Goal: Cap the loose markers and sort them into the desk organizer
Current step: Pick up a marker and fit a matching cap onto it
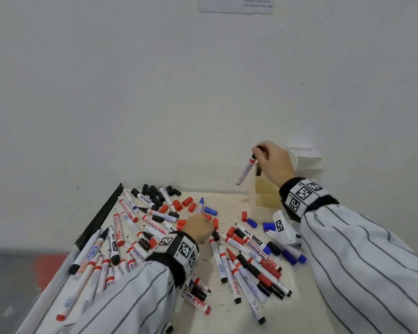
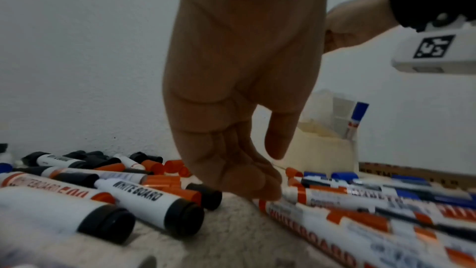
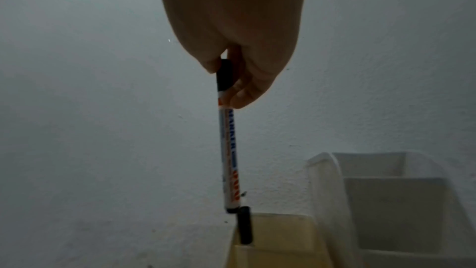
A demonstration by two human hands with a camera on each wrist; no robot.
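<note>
My right hand (image 1: 257,153) is raised left of the desk organizer (image 1: 266,196) and pinches a white marker (image 1: 245,171) by its black cap. In the right wrist view the hand (image 3: 229,80) lets this marker (image 3: 229,150) hang nose-up, its lower end just above the organizer's yellowish front compartment (image 3: 283,231). A black-capped marker (image 3: 244,225) stands in that compartment. My left hand (image 1: 199,227) is down among the loose markers. Its bunched fingertips (image 2: 257,186) close on the end of a red-banded whiteboard marker (image 2: 296,211) lying on the table.
Loose markers and red caps (image 1: 179,204), black caps (image 1: 152,190) and blue caps (image 1: 210,210) litter the speckled table (image 1: 227,208). A black strip (image 1: 101,213) runs along its left edge. The wall stands close behind. A blue-capped marker (image 2: 358,115) sits in a rear organizer compartment.
</note>
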